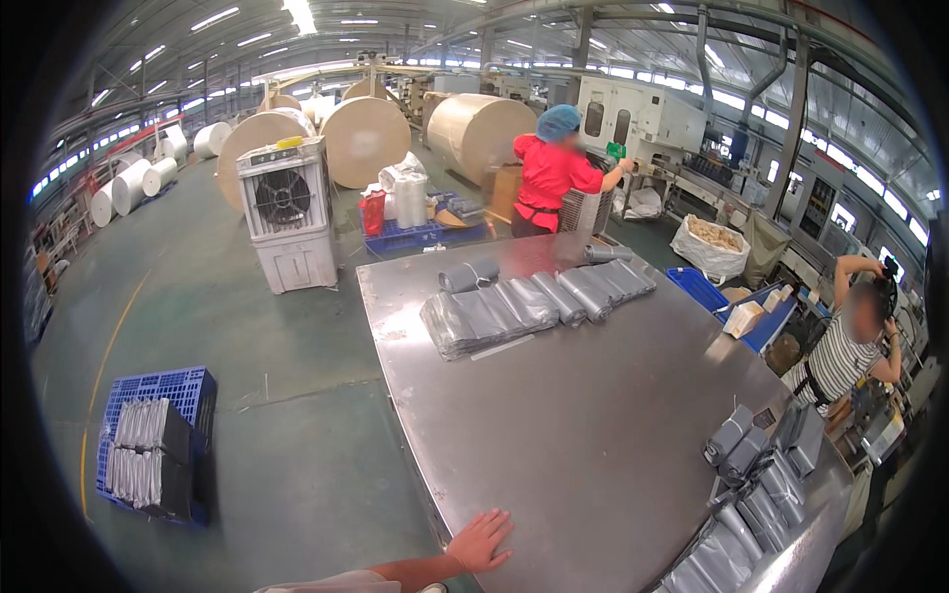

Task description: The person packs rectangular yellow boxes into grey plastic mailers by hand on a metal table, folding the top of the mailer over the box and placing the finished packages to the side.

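Metal-topped table (573,425) in front of the wearer; long axis appears to run away from them, far end leaning left in view. Top is dull grey-brown, glossy in patches, scuffed along the left edge.

Far row of grey plastic bundles (529,304): row runs left-right along the far end, each bundle pointing roughly near-far, skewed. Film looks shiny, creased, flattened. A tied grey roll (470,275) lies crosswise behind its left part. Near-right grey bundles (756,514) are stacked along the right edge, some rolled, row angling up and right.

Left hand (481,541) is on the tabletop by its left edge, near end: palm down, fingers spread toward upper right, nothing grasped. Forearm comes in low from the left. Right hand out of view, state can't be told.

Floor left: blue pallet (198,381) with stacked grey bundles (148,455). Beyond the table: person in red (556,183). Right side: person in striped shirt (840,356), arms raised. Air cooler (285,212) stands in front of big paper rolls (366,143).
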`<state>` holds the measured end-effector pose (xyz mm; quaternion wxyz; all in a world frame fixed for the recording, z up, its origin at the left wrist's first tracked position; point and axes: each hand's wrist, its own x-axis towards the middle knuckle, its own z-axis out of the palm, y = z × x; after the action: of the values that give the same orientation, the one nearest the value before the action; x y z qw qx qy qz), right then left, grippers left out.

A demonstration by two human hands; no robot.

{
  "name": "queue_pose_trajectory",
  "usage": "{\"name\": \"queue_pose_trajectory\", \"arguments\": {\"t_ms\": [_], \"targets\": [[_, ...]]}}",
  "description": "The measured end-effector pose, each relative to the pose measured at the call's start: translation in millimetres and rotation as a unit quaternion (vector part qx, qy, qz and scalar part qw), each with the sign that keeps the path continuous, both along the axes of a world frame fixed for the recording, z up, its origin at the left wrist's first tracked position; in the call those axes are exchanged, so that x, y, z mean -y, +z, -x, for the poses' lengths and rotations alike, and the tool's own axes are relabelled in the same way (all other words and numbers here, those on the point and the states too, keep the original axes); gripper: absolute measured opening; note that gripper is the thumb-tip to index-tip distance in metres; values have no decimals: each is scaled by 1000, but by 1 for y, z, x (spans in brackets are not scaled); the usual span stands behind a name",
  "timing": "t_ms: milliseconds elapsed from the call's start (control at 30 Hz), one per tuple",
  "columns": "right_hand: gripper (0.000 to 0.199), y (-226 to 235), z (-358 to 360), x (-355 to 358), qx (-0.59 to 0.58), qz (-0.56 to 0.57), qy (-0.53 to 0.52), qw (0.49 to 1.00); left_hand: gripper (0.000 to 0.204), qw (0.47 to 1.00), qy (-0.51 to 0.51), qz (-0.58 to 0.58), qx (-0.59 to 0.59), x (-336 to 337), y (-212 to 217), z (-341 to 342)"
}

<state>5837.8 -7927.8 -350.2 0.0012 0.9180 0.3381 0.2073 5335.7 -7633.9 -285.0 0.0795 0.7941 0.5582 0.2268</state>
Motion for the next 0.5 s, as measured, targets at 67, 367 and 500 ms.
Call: {"name": "queue_pose_trajectory", "arguments": {"t_ms": [67,367,500], "targets": [[55,-1,-5,-5,8,4,2,1000,57,1000,13,5,9,6,12,5],[55,-7,-12,-1,41,20,-41,998,58,1000,14,6,3,5,11,2],[55,-8,-12,3,53,32,-61,996,58,1000,11,1,3,4,9,2]]}}
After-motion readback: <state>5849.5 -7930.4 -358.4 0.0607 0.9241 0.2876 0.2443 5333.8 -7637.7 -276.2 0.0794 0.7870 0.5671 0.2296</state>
